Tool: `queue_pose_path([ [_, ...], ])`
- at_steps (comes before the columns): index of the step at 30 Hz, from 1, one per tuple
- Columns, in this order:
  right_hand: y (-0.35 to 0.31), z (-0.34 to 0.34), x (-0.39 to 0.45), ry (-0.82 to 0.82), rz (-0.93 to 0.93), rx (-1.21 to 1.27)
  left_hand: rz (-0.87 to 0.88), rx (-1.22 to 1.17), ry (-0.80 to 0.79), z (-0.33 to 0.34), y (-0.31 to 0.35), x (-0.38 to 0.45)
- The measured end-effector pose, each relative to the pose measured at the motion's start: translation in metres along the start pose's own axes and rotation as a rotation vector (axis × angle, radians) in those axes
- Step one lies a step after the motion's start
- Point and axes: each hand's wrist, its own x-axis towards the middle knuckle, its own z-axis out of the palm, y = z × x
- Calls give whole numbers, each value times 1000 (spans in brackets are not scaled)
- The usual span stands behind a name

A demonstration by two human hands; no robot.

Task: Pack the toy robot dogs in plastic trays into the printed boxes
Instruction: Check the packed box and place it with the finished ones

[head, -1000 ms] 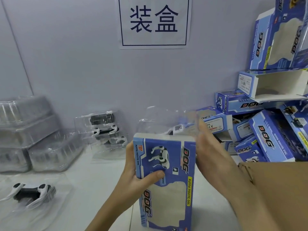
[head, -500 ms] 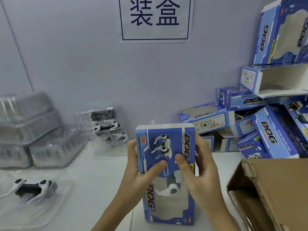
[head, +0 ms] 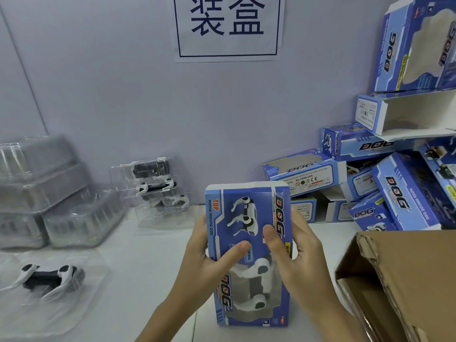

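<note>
A blue printed box (head: 249, 218) marked DOG stands upright on the white table in front of me. Through its clear window a white and black toy robot dog (head: 259, 285) shows inside. My left hand (head: 204, 257) grips the box's left side, thumb across the front. My right hand (head: 293, 257) grips the right side, thumb on the front too. Another toy dog (head: 47, 277) lies in an open plastic tray at the near left. More dogs in trays (head: 155, 186) lean against the wall behind.
Stacks of clear plastic trays (head: 42, 188) stand at the left. Several blue printed boxes (head: 399, 183), some open, are piled at the right against the wall. An open brown carton (head: 404, 280) sits at the near right. A paper sign (head: 227, 25) hangs on the wall.
The tray with the dog went down into the box and now shows in the window. My right hand moved from above the box onto its right side.
</note>
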Motion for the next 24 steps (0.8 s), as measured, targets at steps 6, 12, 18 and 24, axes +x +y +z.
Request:
queue_pose_path([
  [6, 4, -2, 1, -3, 31, 115, 101, 66, -4, 0, 5, -1],
  [12, 5, 0, 1, 57, -31, 54, 191, 202, 59, -1, 2, 1],
  [18, 8, 7, -5, 219, -242, -77, 222, 481, 318, 2, -6, 2],
  [24, 15, 29, -19, 30, -168, -151, 342, 427, 314, 0, -2, -3],
])
